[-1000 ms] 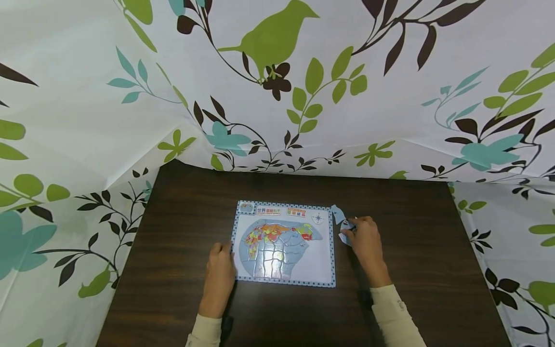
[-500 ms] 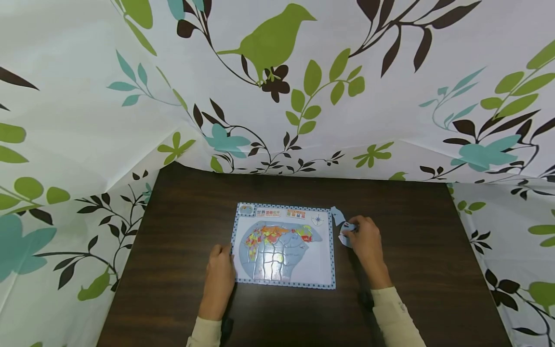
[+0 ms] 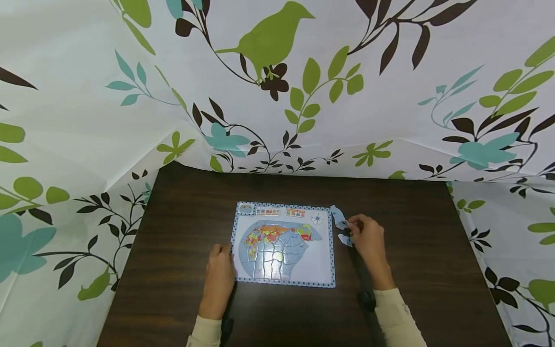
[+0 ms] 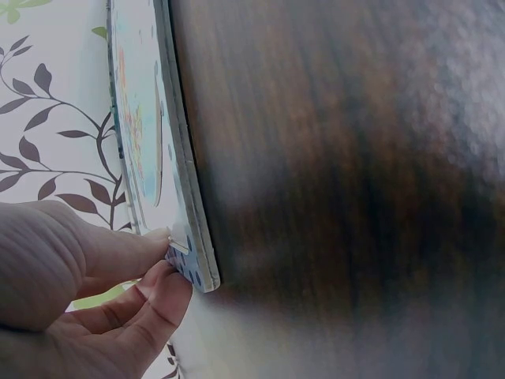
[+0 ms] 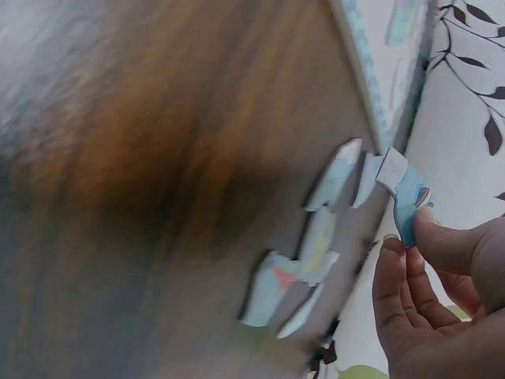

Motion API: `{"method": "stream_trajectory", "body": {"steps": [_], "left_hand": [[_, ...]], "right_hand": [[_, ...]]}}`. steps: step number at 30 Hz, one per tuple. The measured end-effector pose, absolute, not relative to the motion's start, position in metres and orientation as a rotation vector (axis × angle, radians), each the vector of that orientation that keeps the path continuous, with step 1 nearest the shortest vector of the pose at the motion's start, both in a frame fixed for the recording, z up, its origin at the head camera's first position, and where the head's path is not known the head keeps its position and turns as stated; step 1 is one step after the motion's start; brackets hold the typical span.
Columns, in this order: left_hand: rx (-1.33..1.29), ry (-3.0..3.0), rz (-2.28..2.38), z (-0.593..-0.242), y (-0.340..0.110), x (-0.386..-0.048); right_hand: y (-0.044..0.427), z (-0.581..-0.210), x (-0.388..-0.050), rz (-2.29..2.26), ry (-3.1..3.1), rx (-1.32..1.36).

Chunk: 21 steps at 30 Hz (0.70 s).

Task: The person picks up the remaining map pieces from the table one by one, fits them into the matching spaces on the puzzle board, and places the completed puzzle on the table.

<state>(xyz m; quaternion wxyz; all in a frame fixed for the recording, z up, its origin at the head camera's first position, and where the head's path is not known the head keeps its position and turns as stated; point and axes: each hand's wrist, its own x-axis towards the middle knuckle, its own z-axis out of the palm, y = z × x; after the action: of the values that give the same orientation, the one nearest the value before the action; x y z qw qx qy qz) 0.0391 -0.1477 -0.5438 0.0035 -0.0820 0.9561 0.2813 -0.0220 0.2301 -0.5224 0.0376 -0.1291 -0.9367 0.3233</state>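
A jigsaw board point(image 3: 320, 270) with a dotted blue border lies on the table, its oval world map partly filled with pieces. My left hand point(image 3: 220, 277) holds the board's left edge. In the left wrist view, the thumb of that hand point(image 4: 95, 276) presses the top by the corner while curled fingers touch the side. Right of the board, my right hand point(image 3: 368, 241) pinches a light blue puzzle piece point(image 5: 406, 189) between thumb and fingers, raised above the table in the right wrist view. Several loose puzzle pieces point(image 5: 268, 292) lie beneath it, close to the board's edge.
The dark wooden table point(image 3: 412, 207) extends around the board on all sides. A white cloth point(image 3: 277, 120) printed with leaves and a green bird hangs behind the table and along both sides.
My right hand has lifted a puzzle piece from the loose pieces and shifted slightly up and right. The left hand stays at the board's edge.
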Motion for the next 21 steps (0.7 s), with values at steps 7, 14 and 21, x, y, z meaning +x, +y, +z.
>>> {"method": "stream_trajectory", "body": {"steps": [7, 14, 21], "left_hand": [[-0.273, 2.983, 0.876, -0.542, -0.147, 0.039], [-0.298, 2.986, 0.87, -0.541, -0.146, 0.041], [-0.251, 3.006, 0.877, -0.542, -0.146, 0.039]], "right_hand": [[0.218, -0.508, -0.017, 1.081, -2.893, -0.322], [0.194, -0.508, -0.007, 1.108, -2.988, -0.23], [0.169, -0.511, 0.005, 1.193, -3.106, -0.167]]}}
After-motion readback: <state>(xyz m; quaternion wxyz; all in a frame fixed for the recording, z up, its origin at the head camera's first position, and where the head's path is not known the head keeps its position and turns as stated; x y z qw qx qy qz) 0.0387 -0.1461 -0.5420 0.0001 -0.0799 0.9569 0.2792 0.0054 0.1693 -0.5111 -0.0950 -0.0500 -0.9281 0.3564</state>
